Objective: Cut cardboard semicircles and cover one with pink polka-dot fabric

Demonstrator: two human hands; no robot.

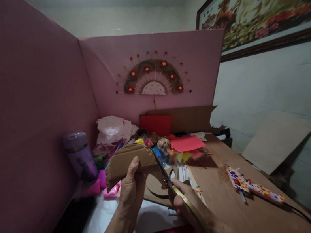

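My left hand (132,187) grips a piece of brown cardboard (128,159) with a rounded upper edge, the thumb pressed on its face. In my right hand (190,202) is a pair of scissors (185,199) with yellowish handles, its dark blades pointing up along the cardboard's right edge. Whether the blades are around the edge or just beside it I cannot tell. Below the hands lie a larger cardboard scrap (154,189) and a thin curved offcut, over a white sheet (98,219).
A flowered glue gun (255,187) with a cord lies at right on the brown tabletop (218,201). A purple tumbler (81,157) stands at left. Red paper (188,142), twine (164,144) and craft supplies fill the back. A decorated fan shape (151,75) hangs on the pink panel.
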